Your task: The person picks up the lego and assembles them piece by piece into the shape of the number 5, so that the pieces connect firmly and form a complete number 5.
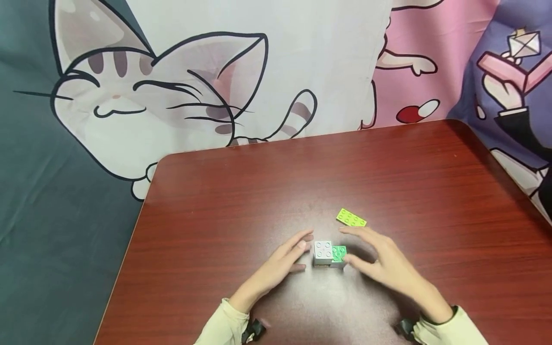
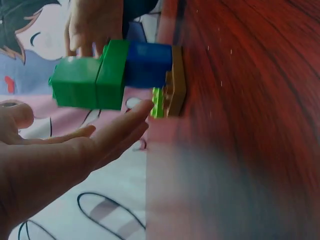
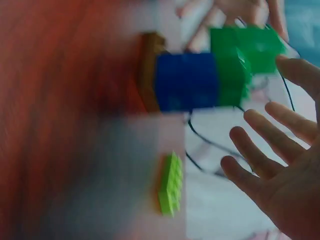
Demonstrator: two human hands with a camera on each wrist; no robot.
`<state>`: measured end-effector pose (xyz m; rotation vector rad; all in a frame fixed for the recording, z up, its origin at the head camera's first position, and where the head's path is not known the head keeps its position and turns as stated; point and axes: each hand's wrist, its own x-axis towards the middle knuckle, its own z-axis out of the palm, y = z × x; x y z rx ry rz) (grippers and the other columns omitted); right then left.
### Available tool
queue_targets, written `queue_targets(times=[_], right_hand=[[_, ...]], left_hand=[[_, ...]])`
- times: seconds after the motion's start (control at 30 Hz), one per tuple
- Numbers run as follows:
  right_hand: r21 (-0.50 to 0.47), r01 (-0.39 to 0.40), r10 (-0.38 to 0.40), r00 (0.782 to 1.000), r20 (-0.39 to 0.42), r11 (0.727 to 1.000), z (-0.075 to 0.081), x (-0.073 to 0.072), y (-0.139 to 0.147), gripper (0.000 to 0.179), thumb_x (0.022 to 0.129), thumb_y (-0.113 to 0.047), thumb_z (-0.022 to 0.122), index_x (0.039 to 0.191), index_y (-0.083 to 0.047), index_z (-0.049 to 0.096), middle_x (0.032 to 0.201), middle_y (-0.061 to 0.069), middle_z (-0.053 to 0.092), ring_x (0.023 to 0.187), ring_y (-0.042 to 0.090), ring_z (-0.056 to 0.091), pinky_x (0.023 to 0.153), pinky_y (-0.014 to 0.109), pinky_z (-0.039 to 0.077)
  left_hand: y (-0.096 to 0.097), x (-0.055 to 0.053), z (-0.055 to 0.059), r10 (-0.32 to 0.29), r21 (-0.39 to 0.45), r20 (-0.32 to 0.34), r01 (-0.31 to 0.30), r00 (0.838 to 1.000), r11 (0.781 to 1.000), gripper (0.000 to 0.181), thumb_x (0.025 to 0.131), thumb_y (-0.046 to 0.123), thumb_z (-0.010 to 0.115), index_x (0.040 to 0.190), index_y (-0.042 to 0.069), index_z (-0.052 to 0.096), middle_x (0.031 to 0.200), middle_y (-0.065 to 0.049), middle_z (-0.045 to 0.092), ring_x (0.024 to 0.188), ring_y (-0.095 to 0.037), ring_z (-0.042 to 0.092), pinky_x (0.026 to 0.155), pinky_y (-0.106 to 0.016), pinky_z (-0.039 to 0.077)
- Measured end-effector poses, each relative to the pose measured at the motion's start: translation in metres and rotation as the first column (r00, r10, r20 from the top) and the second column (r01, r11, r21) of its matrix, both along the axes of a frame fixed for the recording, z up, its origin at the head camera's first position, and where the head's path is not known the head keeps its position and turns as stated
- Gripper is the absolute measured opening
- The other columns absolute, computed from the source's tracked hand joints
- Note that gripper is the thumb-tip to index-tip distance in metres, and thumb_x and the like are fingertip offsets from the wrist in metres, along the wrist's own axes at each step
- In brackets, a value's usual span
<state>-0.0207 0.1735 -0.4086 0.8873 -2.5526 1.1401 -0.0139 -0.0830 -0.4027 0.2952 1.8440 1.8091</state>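
A small stack of toy building bricks stands upright on the table between my hands. From the bottom up it has a brown brick (image 2: 178, 82), a blue brick (image 2: 147, 65) and green bricks (image 2: 112, 75), the topmost set off to one side; glare whitens that top brick (image 1: 323, 250) in the head view. My left hand (image 1: 278, 266) is on the stack's left, fingers extended and apart from it. On the other side my right hand (image 1: 388, 263) spreads its fingers, thumb tip right at the lower green part. Neither hand grips anything.
A flat lime-green brick (image 1: 351, 218) lies studs up behind the stack, close to the right hand's fingertips. The reddish-brown wooden table (image 1: 215, 206) has its far edge against a cartoon-printed cloth (image 1: 327, 62).
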Motion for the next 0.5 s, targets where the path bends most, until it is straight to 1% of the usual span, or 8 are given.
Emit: queue_targets(times=[0.03, 0.1, 0.17, 0.23, 0.3, 0.4, 0.5], right_hand=[[0.007, 0.022, -0.022, 1.000, -0.003, 1.000, 0.001, -0.002, 0.006, 0.048, 0.075, -0.014, 0.077, 0.119, -0.007, 0.060, 0.116, 0.003, 0.062, 0.108, 0.020, 0.056, 0.095, 0.021, 0.037], [0.037, 0.071, -0.071, 0.997, -0.020, 0.997, 0.001, -0.009, 0.016, 0.043, 0.075, -0.009, 0.075, 0.116, -0.005, 0.061, 0.112, 0.006, 0.063, 0.104, 0.024, 0.058, 0.093, 0.027, 0.040], [0.109, 0.132, -0.129, 0.991, -0.035, 0.985, 0.000, -0.018, 0.023, 0.040, 0.075, -0.007, 0.074, 0.113, -0.002, 0.062, 0.108, 0.009, 0.064, 0.100, 0.027, 0.058, 0.088, 0.037, 0.043], [0.190, 0.172, -0.170, 0.985, -0.026, 0.967, -0.003, -0.026, 0.026, 0.040, 0.075, -0.009, 0.073, 0.112, 0.000, 0.061, 0.105, 0.013, 0.064, 0.097, 0.031, 0.059, 0.082, 0.046, 0.044], [0.275, 0.191, -0.201, 0.980, 0.005, 0.942, -0.007, -0.034, 0.026, 0.042, 0.076, -0.013, 0.074, 0.113, 0.001, 0.060, 0.105, 0.015, 0.064, 0.095, 0.034, 0.058, 0.079, 0.051, 0.044], [0.385, 0.193, -0.232, 0.971, 0.058, 0.903, -0.012, -0.044, 0.022, 0.046, 0.076, -0.020, 0.075, 0.114, 0.001, 0.059, 0.101, 0.016, 0.063, 0.091, 0.036, 0.057, 0.075, 0.052, 0.046], [0.447, 0.197, -0.252, 0.965, 0.067, 0.872, -0.016, -0.050, 0.017, 0.047, 0.073, -0.022, 0.078, 0.111, 0.000, 0.060, 0.096, 0.014, 0.062, 0.086, 0.035, 0.056, 0.070, 0.051, 0.046]], left_hand=[[-0.003, 0.000, 0.000, 0.016, 0.002, -0.004, -0.016, 1.000, 1.000, 0.050, 0.101, 0.035, 0.035, 0.144, 0.011, 0.032, 0.145, -0.015, 0.033, 0.129, -0.033, 0.035, 0.093, -0.046, 0.042], [-0.009, 0.000, 0.001, 0.056, 0.007, -0.016, -0.056, 0.998, 0.998, 0.052, 0.101, 0.036, 0.032, 0.144, 0.007, 0.032, 0.146, -0.016, 0.031, 0.131, -0.036, 0.031, 0.095, -0.048, 0.040], [-0.014, 0.000, 0.001, 0.095, 0.011, -0.029, -0.095, 0.995, 0.995, 0.053, 0.102, 0.037, 0.029, 0.142, 0.002, 0.033, 0.146, -0.016, 0.030, 0.131, -0.037, 0.030, 0.095, -0.049, 0.039], [-0.017, -0.001, 0.002, 0.127, 0.021, -0.025, -0.127, 0.992, 0.992, 0.055, 0.102, 0.038, 0.028, 0.140, -0.001, 0.034, 0.146, -0.016, 0.031, 0.131, -0.038, 0.030, 0.096, -0.050, 0.038], [-0.018, -0.001, 0.002, 0.145, 0.032, -0.016, -0.144, 0.989, 0.989, 0.056, 0.102, 0.038, 0.027, 0.139, -0.002, 0.035, 0.146, -0.017, 0.031, 0.131, -0.039, 0.029, 0.096, -0.050, 0.038], [-0.016, 0.001, 0.002, 0.153, 0.048, -0.002, -0.153, 0.988, 0.987, 0.056, 0.102, 0.039, 0.027, 0.138, -0.002, 0.036, 0.145, -0.017, 0.032, 0.131, -0.039, 0.030, 0.096, -0.050, 0.038], [-0.014, 0.003, 0.002, 0.159, 0.057, 0.007, -0.159, 0.987, 0.986, 0.055, 0.102, 0.039, 0.028, 0.137, -0.001, 0.039, 0.144, -0.016, 0.034, 0.130, -0.038, 0.030, 0.096, -0.050, 0.038]])
